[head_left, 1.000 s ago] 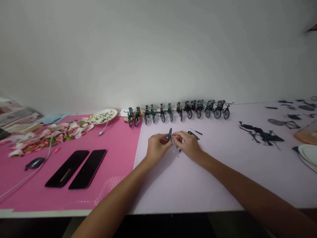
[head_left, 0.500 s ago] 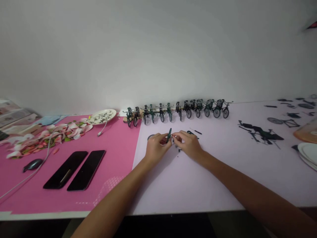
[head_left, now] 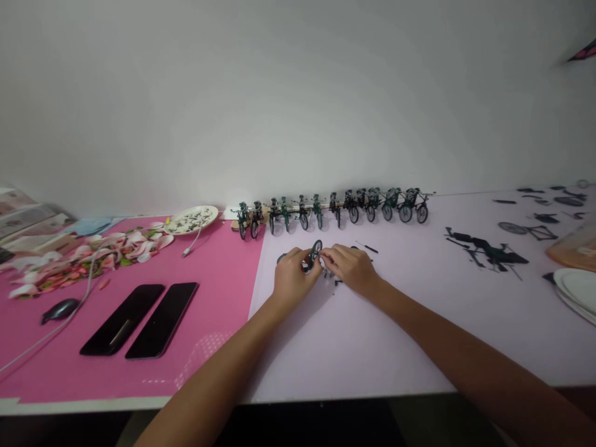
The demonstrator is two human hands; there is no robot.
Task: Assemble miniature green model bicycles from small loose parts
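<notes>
A: Wheel (head_left: 315,250), location?

B: In the left hand (head_left: 294,276), held in a narrow pinch, upright and slightly tilted above the table (head_left: 93,404).

A: Right hand (head_left: 352,267)?

B: Just right of the wheel, fingertips drawn together beside its hub. Whether they grip a small part, I cannot tell.

A: About the hands?

B: One round part (head_left: 281,257), mostly hidden, just beyond the left hand. Loose bits (head_left: 338,283), tiny and dark, near the right hand. One screwdriver (head_left: 371,249), slim, dark-handled, lying beyond the right hand.

A: Surface and room?

B: Lilac sheet (head_left: 349,354) at right, pink sheet (head_left: 223,279) at left, smooth, meeting along a straight edge. Plain grey wall (head_left: 298,93) on the far side; before it a row of bicycles (head_left: 338,210), miniature, upright.

A: Left side?

B: Two phones (head_left: 162,320), flat, glossy black. Petals (head_left: 93,257), pink and white, heaped. Plate (head_left: 192,220), pale, round, strewn with small bits, far side.

A: Right side?

B: Bicycle parts (head_left: 503,256), dark green and black, angular, in a loose cluster. Dishes (head_left: 577,287), white, stacked, at the right edge.

A: Wheel's make?

B: Dark rim, ring-shaped, with spokes; material unclear.
</notes>
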